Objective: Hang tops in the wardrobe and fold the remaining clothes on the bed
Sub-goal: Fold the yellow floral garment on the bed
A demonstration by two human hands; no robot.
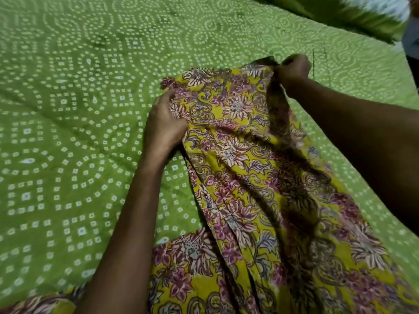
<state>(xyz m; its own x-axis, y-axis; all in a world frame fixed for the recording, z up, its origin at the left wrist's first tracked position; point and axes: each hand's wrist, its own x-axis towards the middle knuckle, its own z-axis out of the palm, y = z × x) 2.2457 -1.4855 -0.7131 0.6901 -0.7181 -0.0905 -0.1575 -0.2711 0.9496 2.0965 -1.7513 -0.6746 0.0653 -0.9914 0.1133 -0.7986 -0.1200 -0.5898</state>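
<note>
A yellow garment (244, 155) printed with pink and white flowers lies lengthwise on the bed (74, 109), running from the bottom of the view toward the middle. My left hand (165, 123) grips its far left edge, fingers curled into the cloth. My right hand (293, 70) pinches the far right corner and lifts it a little off the sheet, so the fabric hangs in a fold below that hand. The near end of the garment spreads wide and runs out of view at the bottom.
The bed carries a green sheet with white dotted circle patterns, wrinkled on the left. A green and white pillow (353, 12) lies at the far right corner. The bed's right edge (408, 71) meets a dark gap.
</note>
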